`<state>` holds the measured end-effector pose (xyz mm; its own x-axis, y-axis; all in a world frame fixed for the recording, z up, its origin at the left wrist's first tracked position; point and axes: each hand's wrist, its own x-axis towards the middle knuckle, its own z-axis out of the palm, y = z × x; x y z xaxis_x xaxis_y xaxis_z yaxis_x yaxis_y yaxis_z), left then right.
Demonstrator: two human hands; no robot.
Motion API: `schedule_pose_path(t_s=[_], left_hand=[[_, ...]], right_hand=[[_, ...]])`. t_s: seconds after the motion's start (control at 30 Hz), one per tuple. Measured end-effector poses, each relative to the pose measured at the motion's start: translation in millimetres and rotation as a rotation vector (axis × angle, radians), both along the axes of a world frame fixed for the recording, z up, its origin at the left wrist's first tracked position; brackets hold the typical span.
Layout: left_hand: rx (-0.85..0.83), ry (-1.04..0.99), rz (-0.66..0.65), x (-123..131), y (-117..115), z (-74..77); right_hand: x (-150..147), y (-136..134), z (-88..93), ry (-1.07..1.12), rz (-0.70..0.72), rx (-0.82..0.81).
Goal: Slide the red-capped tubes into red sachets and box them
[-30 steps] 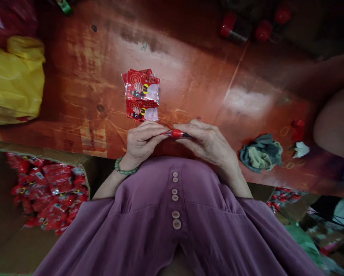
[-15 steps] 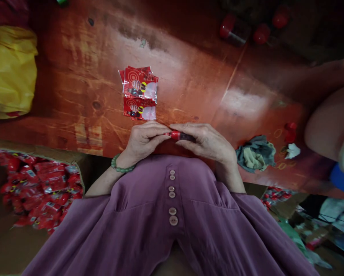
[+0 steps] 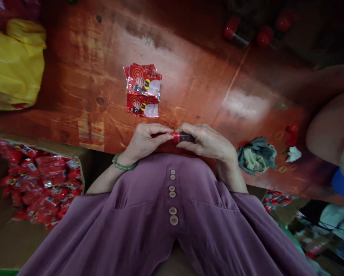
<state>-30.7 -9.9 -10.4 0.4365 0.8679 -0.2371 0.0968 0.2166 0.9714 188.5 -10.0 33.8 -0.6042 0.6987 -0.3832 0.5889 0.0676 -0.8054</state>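
Close to my body, at the table's near edge, both hands meet on a small narrow red-and-dark object (image 3: 185, 137). My left hand (image 3: 149, 140) is closed, thumb and fingers pinching its red end. My right hand (image 3: 208, 140) wraps round the dark end, the thumb below and the fingers above. Much of the object is hidden by the fingers, and its exact kind is not clear. Just beyond my left hand lies a small overlapping stack of printed red packets (image 3: 143, 88) with clear shiny edges.
A cardboard box (image 3: 81, 168) of wrapped red items stands below the table at left. On the red-brown table (image 3: 189, 76) are a yellow bag (image 3: 15, 69), a crumpled grey-green cloth (image 3: 255, 155) and red-topped containers (image 3: 232, 27). Another person's limb (image 3: 330, 126) is at right.
My left finger and thumb have shifted slightly right along the red end and bent differently. My right hand keeps its hold. The packets appear slightly further right and up as the view shifts.
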Motion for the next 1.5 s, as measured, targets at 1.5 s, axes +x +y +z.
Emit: schedule_pose_path(t_s=[1.5], left_hand=[[-0.293, -0.266, 0.467, 20, 5, -3.6]], right_hand=[[-20, -15, -25.8, 0.584, -0.56, -0.349]])
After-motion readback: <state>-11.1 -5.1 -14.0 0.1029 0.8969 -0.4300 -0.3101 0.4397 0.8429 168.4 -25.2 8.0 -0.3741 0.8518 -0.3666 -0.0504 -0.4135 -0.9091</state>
